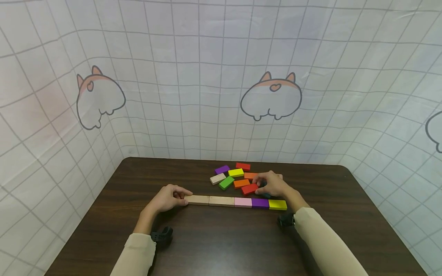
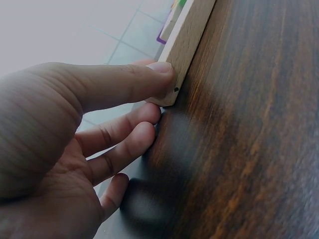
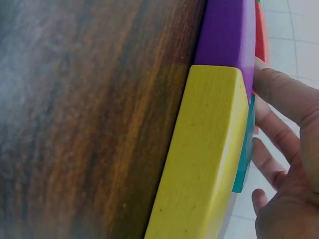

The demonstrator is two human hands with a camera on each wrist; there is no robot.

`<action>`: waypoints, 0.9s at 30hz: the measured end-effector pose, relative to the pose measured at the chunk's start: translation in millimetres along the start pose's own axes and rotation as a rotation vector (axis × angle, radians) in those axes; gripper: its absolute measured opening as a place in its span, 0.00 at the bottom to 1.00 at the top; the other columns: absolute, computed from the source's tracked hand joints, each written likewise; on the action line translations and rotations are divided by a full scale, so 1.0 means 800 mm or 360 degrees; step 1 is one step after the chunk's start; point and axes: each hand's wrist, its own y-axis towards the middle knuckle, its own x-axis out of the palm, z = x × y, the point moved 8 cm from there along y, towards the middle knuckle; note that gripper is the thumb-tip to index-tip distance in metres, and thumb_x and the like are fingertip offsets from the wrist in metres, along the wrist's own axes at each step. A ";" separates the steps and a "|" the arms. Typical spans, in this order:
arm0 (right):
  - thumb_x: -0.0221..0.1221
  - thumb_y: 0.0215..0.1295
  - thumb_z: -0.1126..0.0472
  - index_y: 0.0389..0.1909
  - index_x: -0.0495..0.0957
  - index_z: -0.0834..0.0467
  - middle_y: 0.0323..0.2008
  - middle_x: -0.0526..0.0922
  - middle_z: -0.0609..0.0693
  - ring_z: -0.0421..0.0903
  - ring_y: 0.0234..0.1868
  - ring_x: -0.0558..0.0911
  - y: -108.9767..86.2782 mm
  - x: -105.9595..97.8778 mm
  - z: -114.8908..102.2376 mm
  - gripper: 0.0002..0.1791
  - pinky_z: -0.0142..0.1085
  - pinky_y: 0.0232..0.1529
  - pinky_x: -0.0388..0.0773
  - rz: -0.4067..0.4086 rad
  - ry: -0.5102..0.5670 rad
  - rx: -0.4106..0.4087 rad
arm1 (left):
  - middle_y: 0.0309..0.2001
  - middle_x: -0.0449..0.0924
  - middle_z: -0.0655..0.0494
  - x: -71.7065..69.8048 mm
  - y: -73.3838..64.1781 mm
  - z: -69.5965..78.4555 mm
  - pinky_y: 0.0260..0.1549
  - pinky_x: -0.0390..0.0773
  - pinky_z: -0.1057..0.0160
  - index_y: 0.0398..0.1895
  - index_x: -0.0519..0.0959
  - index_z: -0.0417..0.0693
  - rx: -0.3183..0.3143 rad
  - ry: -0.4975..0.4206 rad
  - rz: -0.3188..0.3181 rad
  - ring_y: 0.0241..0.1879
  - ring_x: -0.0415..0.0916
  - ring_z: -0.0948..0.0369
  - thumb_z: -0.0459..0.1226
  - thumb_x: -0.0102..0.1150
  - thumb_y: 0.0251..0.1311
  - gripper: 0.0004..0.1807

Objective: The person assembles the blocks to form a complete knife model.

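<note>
A straight row of blocks lies across the table, with two plain wooden blocks at its left, then a pink block, a purple block and a yellow block. At the left end my left hand pinches the outermost plain wooden block between thumb and index finger. Behind the row, my right hand has its thumb and index finger around the right end of a red block. Its other fingers are partly hidden. A teal block lies under that hand, behind the yellow one.
Loose blocks lie behind the row: orange, green, off-white, yellow, purple and another red one. The dark wooden table ends at a gridded curtain.
</note>
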 end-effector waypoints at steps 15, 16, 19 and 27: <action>0.73 0.61 0.55 0.51 0.82 0.54 0.38 0.86 0.47 0.48 0.42 0.83 -0.033 -0.030 -0.014 0.19 0.51 0.55 0.72 0.0224 0.0203 -0.0020 | 0.34 0.80 0.55 -0.001 0.000 0.001 0.28 0.72 0.64 0.50 0.89 0.49 0.0020 0.0030 0.0009 0.29 0.70 0.61 0.35 0.72 0.60 0.14; 0.73 0.61 0.55 0.52 0.82 0.54 0.38 0.86 0.47 0.47 0.39 0.82 -0.038 -0.031 -0.015 0.19 0.47 0.49 0.77 0.0234 0.0230 -0.0023 | 0.34 0.80 0.56 -0.001 0.001 0.001 0.28 0.72 0.64 0.50 0.89 0.50 0.0016 0.0029 0.0008 0.29 0.70 0.60 0.35 0.72 0.60 0.14; 0.73 0.62 0.54 0.52 0.81 0.55 0.38 0.85 0.49 0.45 0.32 0.77 -0.050 -0.031 -0.018 0.20 0.38 0.35 0.79 0.0250 0.0262 -0.0042 | 0.34 0.80 0.56 -0.001 0.002 0.000 0.29 0.72 0.63 0.50 0.89 0.52 0.0008 0.0026 0.0010 0.29 0.71 0.60 0.35 0.72 0.60 0.14; 0.73 0.61 0.53 0.50 0.81 0.51 0.37 0.84 0.49 0.44 0.27 0.76 -0.078 -0.019 -0.023 0.19 0.35 0.28 0.76 0.0279 0.0373 -0.0009 | 0.33 0.80 0.57 -0.001 0.004 -0.004 0.29 0.72 0.62 0.49 0.89 0.53 -0.0012 0.0024 0.0016 0.29 0.71 0.59 0.35 0.72 0.60 0.14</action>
